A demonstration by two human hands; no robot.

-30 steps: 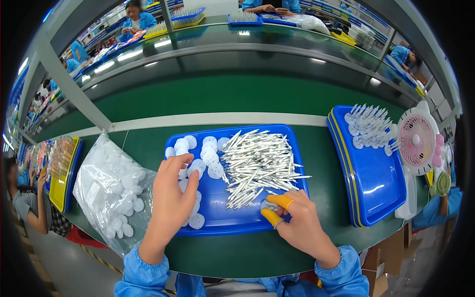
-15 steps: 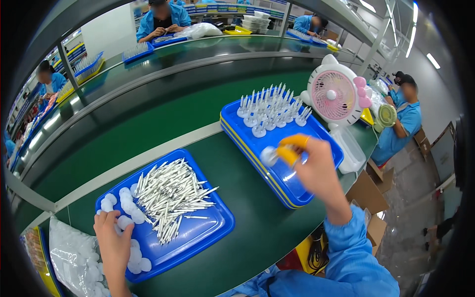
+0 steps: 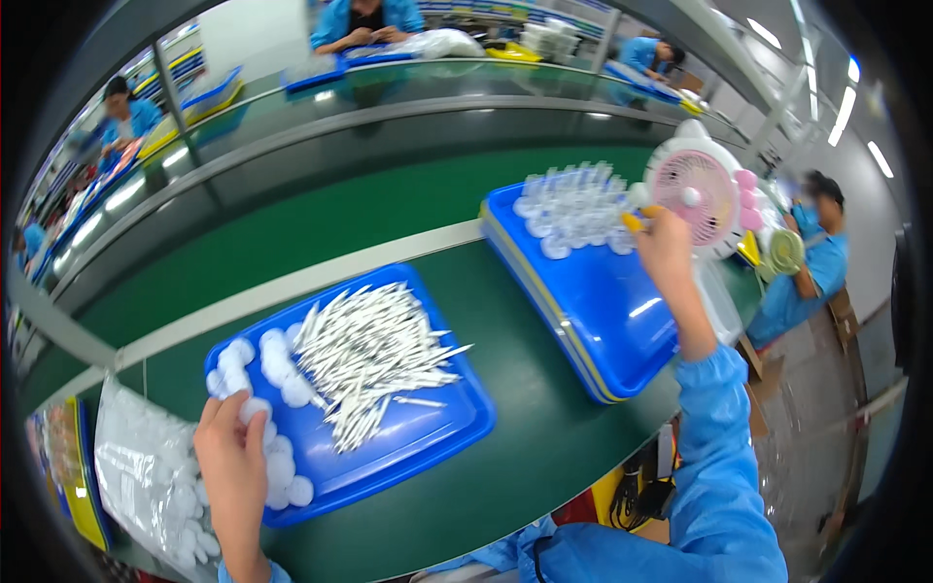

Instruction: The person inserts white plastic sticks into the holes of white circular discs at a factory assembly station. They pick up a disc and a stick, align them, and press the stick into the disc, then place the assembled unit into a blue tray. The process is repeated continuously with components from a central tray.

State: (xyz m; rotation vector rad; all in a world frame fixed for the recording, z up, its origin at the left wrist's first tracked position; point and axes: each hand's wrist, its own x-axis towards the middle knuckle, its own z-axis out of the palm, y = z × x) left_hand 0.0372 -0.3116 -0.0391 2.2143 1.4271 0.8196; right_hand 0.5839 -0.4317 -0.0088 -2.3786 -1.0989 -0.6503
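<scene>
Left hand (image 3: 233, 447): half-curled at the discs (image 3: 280, 464), near 9 o'clock in the blue tray (image 3: 423, 442); whether it grips one cannot be told. Sticks (image 3: 379, 360) lie heaped toward the tray's 1 o'clock. Right hand (image 3: 669, 251) (yellow finger covers (image 3: 634, 222) fitted): at 3 o'clock of the upright pieces (image 3: 569, 209) on the tray stack (image 3: 603, 306); blur hides its grip.
</scene>
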